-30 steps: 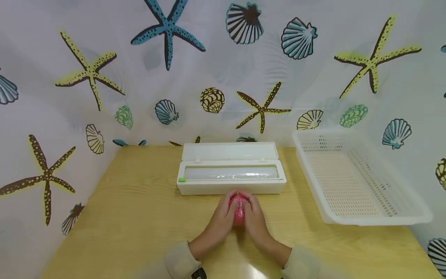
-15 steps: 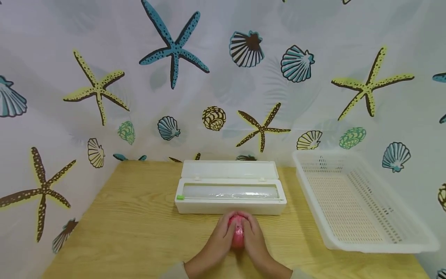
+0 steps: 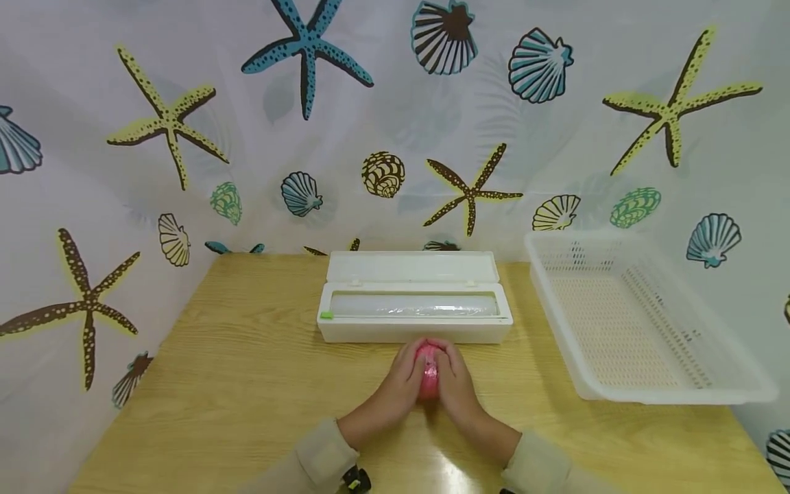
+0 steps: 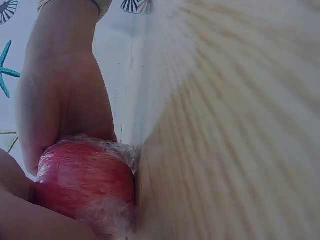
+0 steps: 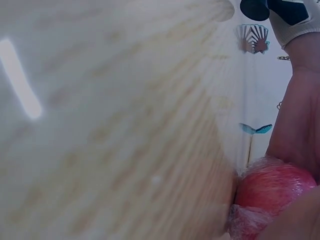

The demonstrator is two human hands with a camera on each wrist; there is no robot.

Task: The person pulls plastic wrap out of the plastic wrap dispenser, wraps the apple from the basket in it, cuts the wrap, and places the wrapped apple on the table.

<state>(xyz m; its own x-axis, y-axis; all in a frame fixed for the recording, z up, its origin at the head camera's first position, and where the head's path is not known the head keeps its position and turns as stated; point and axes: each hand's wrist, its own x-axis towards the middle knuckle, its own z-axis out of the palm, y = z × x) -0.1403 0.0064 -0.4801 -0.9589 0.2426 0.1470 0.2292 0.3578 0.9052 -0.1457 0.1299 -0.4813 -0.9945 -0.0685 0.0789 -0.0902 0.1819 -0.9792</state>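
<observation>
A red, apple-like fruit [image 3: 429,377] wrapped in crinkled cling film sits on the table, just in front of the white film box. My left hand [image 3: 402,379] cups it from the left and my right hand [image 3: 457,384] from the right, with the fingers meeting round its far side. Both thumbs lie along its top. Seen from the left wrist, the wrapped fruit [image 4: 87,182] is glossy red, with loose film bunched near the table. From the right wrist, more bunched film shows low on the fruit [image 5: 275,187]. The hands hide its sides.
The white cling film box [image 3: 415,331] stands behind the hands with its lid up and a roll [image 3: 413,305] inside. A green slider [image 3: 327,315] is at its front left corner. On the right is a white perforated basket [image 3: 589,392]. A shell-and-starfish cloth [image 3: 395,226] surrounds the wooden table [image 3: 247,357].
The head view tipped up, then back down, shifting the whole scene in the frame. Both hands stay round the wrapped fruit in front of the box, with little visible change in their hold.
</observation>
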